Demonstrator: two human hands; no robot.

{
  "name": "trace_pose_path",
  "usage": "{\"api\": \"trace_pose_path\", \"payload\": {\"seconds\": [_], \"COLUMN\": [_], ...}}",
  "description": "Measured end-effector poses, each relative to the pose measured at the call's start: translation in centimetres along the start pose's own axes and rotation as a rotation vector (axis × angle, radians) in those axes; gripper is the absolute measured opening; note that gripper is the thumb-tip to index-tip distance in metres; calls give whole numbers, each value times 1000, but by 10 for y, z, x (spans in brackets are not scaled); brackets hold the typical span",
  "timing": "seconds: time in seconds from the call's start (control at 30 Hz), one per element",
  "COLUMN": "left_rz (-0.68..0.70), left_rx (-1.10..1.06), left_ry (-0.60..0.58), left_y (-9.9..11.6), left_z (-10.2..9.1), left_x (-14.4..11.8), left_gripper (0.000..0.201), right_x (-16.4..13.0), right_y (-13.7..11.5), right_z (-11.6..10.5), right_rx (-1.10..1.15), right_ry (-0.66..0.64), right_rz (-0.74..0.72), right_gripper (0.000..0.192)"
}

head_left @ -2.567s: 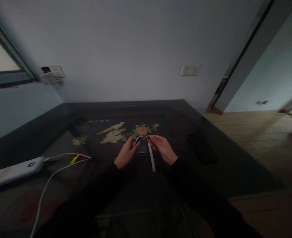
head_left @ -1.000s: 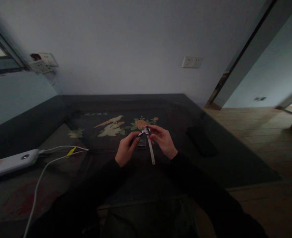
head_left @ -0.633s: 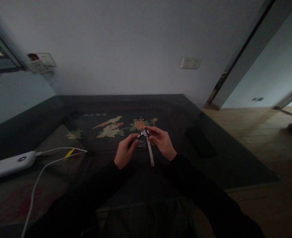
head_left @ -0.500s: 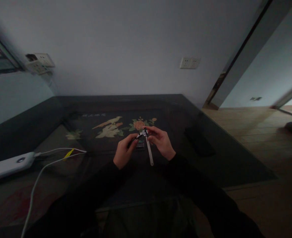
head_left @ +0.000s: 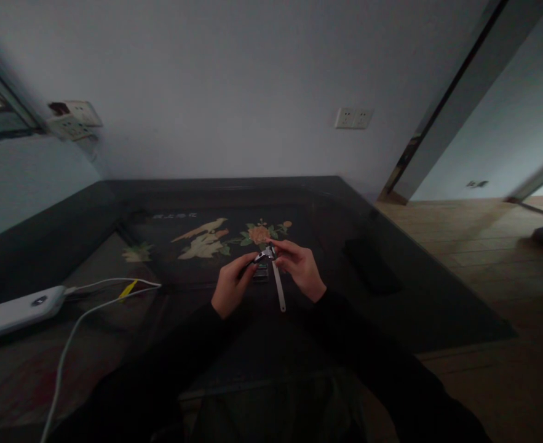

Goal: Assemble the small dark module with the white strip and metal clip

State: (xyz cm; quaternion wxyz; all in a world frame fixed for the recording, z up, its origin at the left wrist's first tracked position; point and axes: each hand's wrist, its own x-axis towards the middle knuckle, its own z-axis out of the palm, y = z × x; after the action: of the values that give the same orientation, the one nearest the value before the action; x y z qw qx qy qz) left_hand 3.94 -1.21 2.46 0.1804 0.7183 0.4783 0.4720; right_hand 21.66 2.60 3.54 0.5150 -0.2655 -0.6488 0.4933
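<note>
Two hands above worktop [head_left: 391,320]: left hand [head_left: 230,287] and right hand [head_left: 301,271], fingers clamped on watch [head_left: 267,255]; strap [head_left: 279,289] hanging below right hand.

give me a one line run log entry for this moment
left hand: holds dark tool | right hand: holds pale strap | both meet at metal piece | below: small case on dark table

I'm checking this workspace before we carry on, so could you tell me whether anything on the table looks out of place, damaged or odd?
Nothing stands out. Both hands, left hand and right hand, hold a small metal piece with a pale strap hanging from it. The white power bank and its cable lie on the dark table.
</note>
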Motion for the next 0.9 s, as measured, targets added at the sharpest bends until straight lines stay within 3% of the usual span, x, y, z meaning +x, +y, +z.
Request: {"api": "trace_pose_path", "payload": {"seconds": [0.9], "left_rz": [-33], "left_rx": [-23], "left_ry": [-17], "left_y": [1], "left_z": [1], "left_x": [-2], "left_gripper": [26], "right_x": [1], "right_y": [-5], "right_z": [-2], "right_rx": [36], "right_ry": [2], "right_rz": [56], "right_gripper": [43]}}
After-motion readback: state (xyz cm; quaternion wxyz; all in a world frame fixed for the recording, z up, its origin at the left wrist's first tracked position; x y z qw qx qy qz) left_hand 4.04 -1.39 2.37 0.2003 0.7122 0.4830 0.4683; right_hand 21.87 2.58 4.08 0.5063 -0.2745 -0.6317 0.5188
